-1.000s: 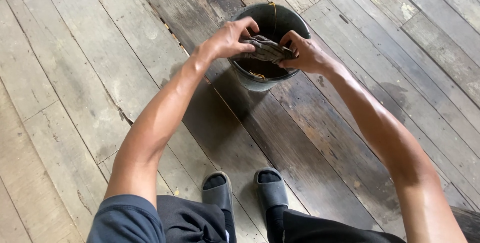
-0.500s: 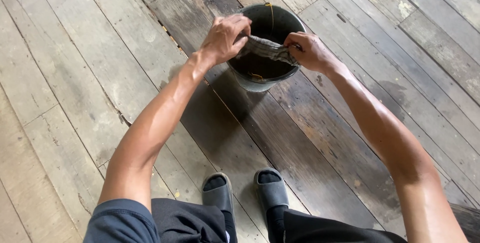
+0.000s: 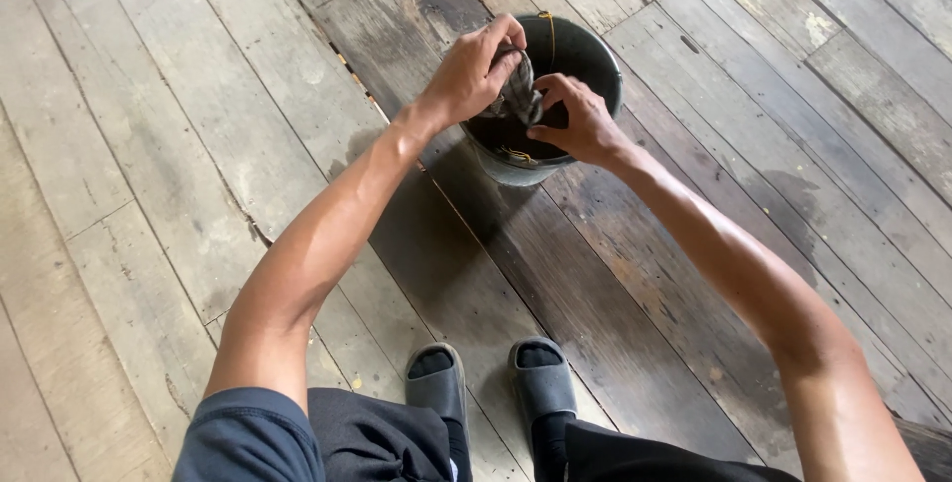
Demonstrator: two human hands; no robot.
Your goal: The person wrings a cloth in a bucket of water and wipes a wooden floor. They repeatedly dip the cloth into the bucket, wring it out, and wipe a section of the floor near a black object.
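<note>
Head view: left hand point(image 3: 474, 73) closed around grey cloth point(image 3: 520, 93), bunched above dark bucket point(image 3: 591, 54) mouth. Right hand point(image 3: 577, 125) half open, fingertips pinching cloth's lower edge. Bucket stands on plank floor point(image 3: 178, 145), just ahead of grey sandals point(image 3: 488, 383).

Cloth judged soft, limp, light (heavier and slippery if wet; cannot tell). Not fragile. Best hold: full fist around bunched middle, other hand on free end; no stiff edge to grip.

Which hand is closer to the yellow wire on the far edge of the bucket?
Left. The left hand grips the cloth just beside the yellow wire; the right hand is lower, toward the bucket's near rim.
</note>
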